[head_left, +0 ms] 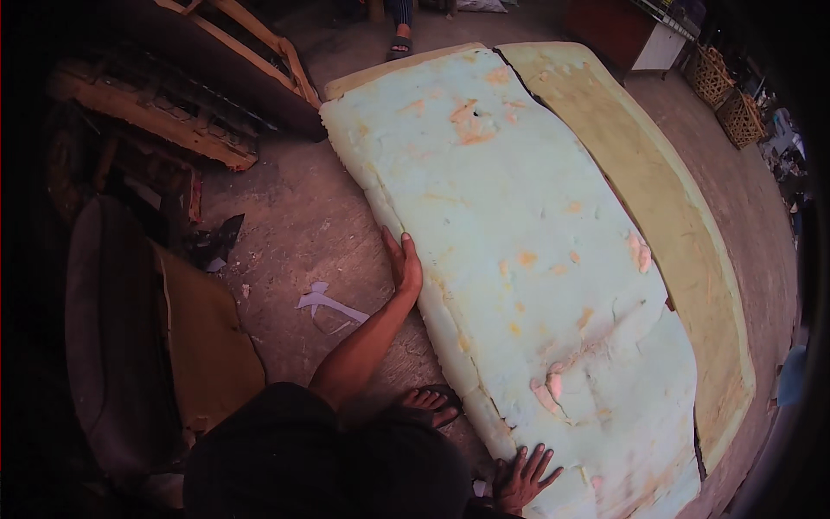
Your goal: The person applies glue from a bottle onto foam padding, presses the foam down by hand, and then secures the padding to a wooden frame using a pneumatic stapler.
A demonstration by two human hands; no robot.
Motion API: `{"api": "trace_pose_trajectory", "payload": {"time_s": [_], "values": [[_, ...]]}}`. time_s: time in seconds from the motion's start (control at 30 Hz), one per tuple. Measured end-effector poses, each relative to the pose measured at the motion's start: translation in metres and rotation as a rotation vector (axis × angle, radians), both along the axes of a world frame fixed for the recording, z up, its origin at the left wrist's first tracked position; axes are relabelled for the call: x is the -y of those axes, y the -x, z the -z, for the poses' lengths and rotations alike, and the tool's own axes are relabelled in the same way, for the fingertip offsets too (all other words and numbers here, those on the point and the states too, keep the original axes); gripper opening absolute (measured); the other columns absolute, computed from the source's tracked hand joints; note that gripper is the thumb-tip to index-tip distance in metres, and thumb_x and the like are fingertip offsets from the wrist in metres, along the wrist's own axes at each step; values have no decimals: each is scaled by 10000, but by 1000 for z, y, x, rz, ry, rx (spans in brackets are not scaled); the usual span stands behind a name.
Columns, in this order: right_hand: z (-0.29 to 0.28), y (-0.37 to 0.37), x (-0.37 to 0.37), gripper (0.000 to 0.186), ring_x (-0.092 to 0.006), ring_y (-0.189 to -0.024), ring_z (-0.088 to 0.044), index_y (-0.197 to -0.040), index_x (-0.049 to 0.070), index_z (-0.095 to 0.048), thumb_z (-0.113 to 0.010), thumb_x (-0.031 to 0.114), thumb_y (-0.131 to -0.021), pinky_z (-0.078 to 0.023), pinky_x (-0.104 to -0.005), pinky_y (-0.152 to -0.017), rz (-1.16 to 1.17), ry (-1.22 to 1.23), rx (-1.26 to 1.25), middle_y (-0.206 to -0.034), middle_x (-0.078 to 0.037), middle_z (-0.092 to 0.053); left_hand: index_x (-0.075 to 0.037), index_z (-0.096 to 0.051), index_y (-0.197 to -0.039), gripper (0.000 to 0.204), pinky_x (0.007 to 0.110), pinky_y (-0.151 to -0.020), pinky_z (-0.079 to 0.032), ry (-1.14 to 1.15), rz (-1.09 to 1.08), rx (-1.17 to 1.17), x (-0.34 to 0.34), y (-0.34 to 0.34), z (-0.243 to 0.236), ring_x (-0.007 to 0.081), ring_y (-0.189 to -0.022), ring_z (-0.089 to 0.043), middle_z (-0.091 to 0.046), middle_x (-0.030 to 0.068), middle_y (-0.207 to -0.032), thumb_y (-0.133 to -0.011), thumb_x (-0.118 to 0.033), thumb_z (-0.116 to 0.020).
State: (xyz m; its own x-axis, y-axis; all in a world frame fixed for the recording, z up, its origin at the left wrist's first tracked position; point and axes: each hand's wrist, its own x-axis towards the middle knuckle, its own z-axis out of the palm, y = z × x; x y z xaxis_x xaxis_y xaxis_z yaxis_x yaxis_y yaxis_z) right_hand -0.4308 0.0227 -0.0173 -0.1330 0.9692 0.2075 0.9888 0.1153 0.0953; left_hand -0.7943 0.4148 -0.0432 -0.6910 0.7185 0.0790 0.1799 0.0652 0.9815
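A large pale-green foam slab (519,208), worn and blotched with orange and pink patches, stretches away from me. Against its left side edge rests my left hand (405,264), fingers stretched out along the foam. My right hand (524,478) lies flat with spread fingers on the slab's near left corner. Close to that hand the foam surface is creased and torn, with pink bits showing. A yellowish foam panel (657,173) with a paler rim shows beyond the slab's right side, and a dark gap runs between the two.
Wooden frames (164,125) and a dark padded seat piece (117,337) with a brown board (207,337) stand at left. White scraps (328,303) litter the concrete floor. Woven baskets (742,118) and a red-and-white cabinet (640,39) are at far right. Another person's sandalled foot (400,43) shows at the top.
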Motion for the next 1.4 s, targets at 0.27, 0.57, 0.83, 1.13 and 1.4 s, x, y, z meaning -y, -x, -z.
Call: {"api": "trace_pose_trajectory", "payload": {"time_s": [0.27,0.57,0.83,1.13,1.4], "values": [[-13,2,9,735,-446,-1527,-257,-1524,124,-473,-645,485,-907,-36,-749,-1172,58,208,-158,-1620,-235,-351,17,-174,-1594,717,533,-1252,-161,133,-121,-164,-34,74,-16,437,-1549,-137,-129,286,-1664,-1055,-388,-417],[7,1,11,727,-436,-1527,-265,-1532,110,-455,-642,474,-930,-45,-737,-1182,39,137,-102,-1617,-234,-356,-122,-132,-1644,824,609,-1244,-98,352,57,-400,-173,173,-57,417,-1573,-11,-23,224,-1702,-1018,-579,-411],[-41,-16,3,754,-408,-1529,-269,-1548,111,-421,-619,499,-932,-34,-748,-1169,179,212,-412,-1639,-188,-338,-130,-293,-1614,695,676,-1213,-68,261,219,-927,-124,92,-68,431,-1565,-81,-146,231,-1686,-1037,-489,-438],[-59,-1,-33,701,-440,-1524,-259,-1561,119,-376,-513,499,-988,20,-769,-1159,270,290,-235,-1635,-247,-287,-111,-378,-1582,608,702,-1192,-66,54,603,-1144,-89,18,-92,438,-1553,-152,-220,239,-1667,-1038,-355,-496],[-79,-56,-132,719,-371,-1565,-169,-1600,182,-348,-552,503,-990,29,-726,-1177,555,37,-148,-1691,-164,-210,-238,-424,-1567,638,736,-1171,-97,-250,1534,-1178,75,-140,-119,402,-1537,-235,-290,168,-1657,-1000,-508,-532]]}}
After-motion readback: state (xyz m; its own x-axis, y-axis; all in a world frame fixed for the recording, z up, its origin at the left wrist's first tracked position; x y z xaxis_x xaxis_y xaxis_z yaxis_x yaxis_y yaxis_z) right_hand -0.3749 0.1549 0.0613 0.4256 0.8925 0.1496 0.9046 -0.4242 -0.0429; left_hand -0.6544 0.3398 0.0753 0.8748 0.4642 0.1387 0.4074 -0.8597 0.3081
